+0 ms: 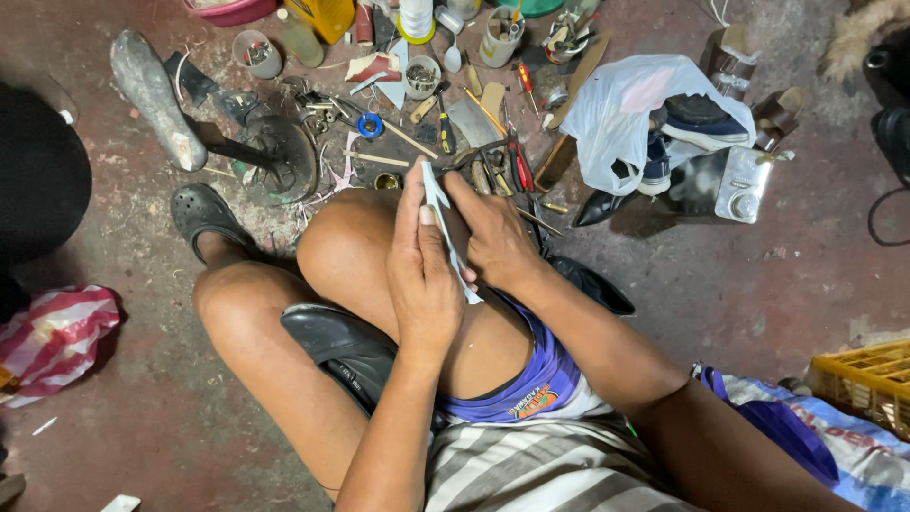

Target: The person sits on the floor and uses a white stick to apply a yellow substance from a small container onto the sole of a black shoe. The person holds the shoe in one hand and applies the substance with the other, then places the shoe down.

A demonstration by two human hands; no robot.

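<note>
The reddish concrete floor [758, 284] takes up most of the room, with the person seated on it, knees drawn up. Two bare legs, two hands, one piece of work between them.

Next in size: a white plastic bag [616, 118] at two o'clock from the hands, with a dark blue shoe [697, 114] showing inside it. At ten o'clock lies an iron shoe last [156, 100] on its stand. One black clog [204, 218] is on the far foot at nine o'clock, and a black leather shoe [341, 346] is tucked under the near thigh at seven o'clock. A yellow crate [867, 379] sits at four o'clock, and a striped red-and-white bag [57, 332] at eight.

At twelve o'clock is a scatter of small tools (I count at least two red-handled ones, though the heap is too tangled to be sure).

Over the raised knee, the left hand [427, 275] and right hand [493, 237] close together around one thin white strip [438, 204]. Its long axis runs from eleven o'clock down to five. The left fingers are wrapped along its near side, thumb pressed to it; the right fingers pinch it from the three o'clock side. Both hands touch it, neither one nearer.
</note>
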